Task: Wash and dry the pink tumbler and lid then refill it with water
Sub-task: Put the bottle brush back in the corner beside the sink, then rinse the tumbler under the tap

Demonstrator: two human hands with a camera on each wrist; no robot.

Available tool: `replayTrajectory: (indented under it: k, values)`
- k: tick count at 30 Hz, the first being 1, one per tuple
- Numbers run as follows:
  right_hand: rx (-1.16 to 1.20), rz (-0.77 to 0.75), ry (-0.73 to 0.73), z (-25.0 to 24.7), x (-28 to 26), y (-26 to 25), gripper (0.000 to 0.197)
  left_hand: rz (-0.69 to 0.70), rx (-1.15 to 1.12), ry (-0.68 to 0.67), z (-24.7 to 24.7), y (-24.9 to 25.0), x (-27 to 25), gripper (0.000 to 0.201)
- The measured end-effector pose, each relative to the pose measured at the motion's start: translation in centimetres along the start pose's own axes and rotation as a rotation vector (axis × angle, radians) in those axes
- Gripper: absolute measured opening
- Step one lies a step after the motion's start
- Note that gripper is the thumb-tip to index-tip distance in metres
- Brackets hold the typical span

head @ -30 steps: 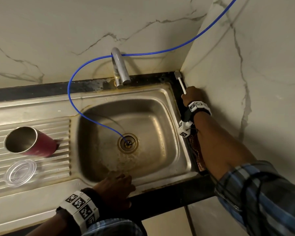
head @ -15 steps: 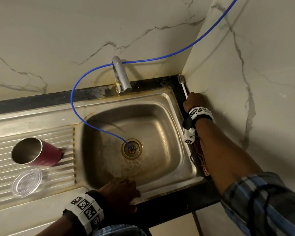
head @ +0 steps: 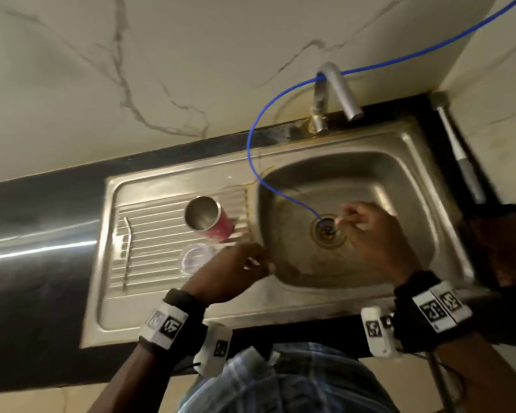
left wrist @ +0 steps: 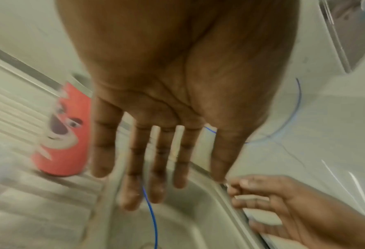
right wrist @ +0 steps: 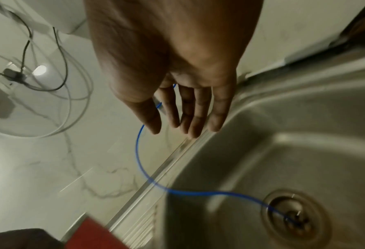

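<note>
The pink tumbler (head: 210, 220) with a steel inside stands open-mouthed on the ribbed drainboard (head: 149, 234); the left wrist view shows a cartoon face on the tumbler (left wrist: 64, 131). Its clear lid (head: 195, 257) lies just in front of it. My left hand (head: 259, 260) hovers beside the lid at the basin's left rim, fingers straight and empty (left wrist: 156, 190). My right hand (head: 349, 217) is over the basin near the drain (head: 328, 231), its fingers relaxed and holding nothing (right wrist: 185, 128).
A blue hose (head: 268, 186) runs from the wall past the tap (head: 337, 93) into the drain. A long-handled brush (head: 456, 150) leans in the right corner by the wall. A thin metal rod (head: 127, 242) lies on the drainboard's left side.
My right hand left the brush by the wall and came over the basin. My left hand lifted off the sink's front edge towards the lid. The view swung left.
</note>
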State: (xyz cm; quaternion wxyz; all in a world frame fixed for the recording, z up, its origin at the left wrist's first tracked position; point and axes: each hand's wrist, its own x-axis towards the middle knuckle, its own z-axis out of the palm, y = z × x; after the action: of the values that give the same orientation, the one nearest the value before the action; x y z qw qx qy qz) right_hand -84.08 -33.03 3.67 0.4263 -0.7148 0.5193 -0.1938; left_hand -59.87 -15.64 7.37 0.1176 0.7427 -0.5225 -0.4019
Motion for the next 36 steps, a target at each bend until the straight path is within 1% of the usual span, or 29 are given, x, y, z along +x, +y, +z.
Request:
replayTrajectory:
  k: [2, 3, 6, 7, 8, 9, 11, 12, 14, 15, 16, 19, 21, 23, 25, 27, 28, 29, 31, 33, 36]
  values:
    - [0.080, -0.001, -0.130, 3.3, -1.0, -2.1, 0.037, -0.186, 0.023, 0.138, -1.9, -3.3, -1.7, 0.039]
    - [0.092, -0.023, -0.184, 5.0, -1.1, -3.1, 0.041, -0.273, -0.003, 0.197, -2.7, -4.9, -2.4, 0.042]
    - [0.089, -0.122, -0.333, 10.2, -0.5, -5.8, 0.063, -0.447, -0.213, 0.431, -4.0, -8.0, -3.1, 0.038]
    - [0.095, -0.153, -0.387, 11.9, -0.1, -6.7, 0.074, -0.474, -0.311, 0.512, -4.2, -8.3, -3.0, 0.042]
    - [0.097, -0.168, -0.445, 13.7, 0.5, -7.4, 0.085, -0.483, -0.410, 0.559, -4.4, -8.5, -2.7, 0.046]
    - [0.088, -0.178, -0.492, 15.3, 1.1, -8.0, 0.096, -0.466, -0.502, 0.579, -4.5, -8.5, -2.3, 0.053]
    - [0.037, -0.189, -0.541, 18.3, 2.3, -8.7, 0.115, -0.415, -0.642, 0.551, -4.5, -8.3, -1.6, 0.072]
    - [0.010, -0.180, -0.543, 19.4, 2.7, -9.0, 0.123, -0.391, -0.684, 0.524, -4.4, -8.3, -1.3, 0.078]
    - [0.003, -0.158, -0.522, 20.9, 3.5, -8.9, 0.131, -0.332, -0.729, 0.471, -4.4, -7.9, -1.0, 0.082]
    - [0.030, -0.161, -0.509, 21.3, 3.7, -8.9, 0.128, -0.296, -0.736, 0.452, -4.4, -7.7, -0.9, 0.082]
    - [0.077, -0.171, -0.499, 21.5, 3.7, -8.8, 0.122, -0.267, -0.734, 0.443, -4.5, -7.5, -0.7, 0.082]
    - [0.257, -0.166, -0.468, 20.6, 3.5, -8.3, 0.098, -0.218, -0.709, 0.473, -4.8, -7.1, -0.3, 0.077]
    - [0.371, -0.147, -0.411, 18.8, 3.0, -7.9, 0.086, -0.166, -0.691, 0.464, -5.3, -6.2, 0.1, 0.073]
    - [0.478, -0.129, -0.330, 16.4, 2.7, -7.2, 0.078, -0.106, -0.693, 0.424, -5.9, -4.4, 1.1, 0.066]
    - [0.567, -0.098, -0.294, 13.5, 2.7, -6.0, 0.069, -0.058, -0.709, 0.373, -6.0, -2.1, 3.0, 0.059]
    - [0.634, -0.028, -0.218, 11.0, 3.7, -4.4, 0.063, -0.005, -0.694, 0.296, -5.8, 0.2, 5.9, 0.041]
    - [0.668, 0.021, -0.158, 9.8, 4.4, -3.6, 0.062, 0.026, -0.684, 0.260, -5.6, 1.4, 7.7, 0.030]
    - [0.696, 0.063, -0.094, 8.7, 5.3, -2.7, 0.065, 0.046, -0.669, 0.237, -5.4, 2.6, 9.9, 0.026]
    - [0.716, 0.111, -0.021, 6.4, 6.9, -1.3, 0.063, 0.047, -0.623, 0.203, -4.9, 4.7, 14.8, 0.036]
    - [0.692, 0.134, 0.008, 4.3, 8.8, 0.0, 0.053, 0.060, -0.548, 0.161, -4.7, 6.9, 19.5, 0.042]
    - [0.653, 0.138, 0.009, 2.0, 11.3, 1.9, 0.039, 0.032, -0.377, 0.158, -5.0, 9.9, 25.3, 0.040]
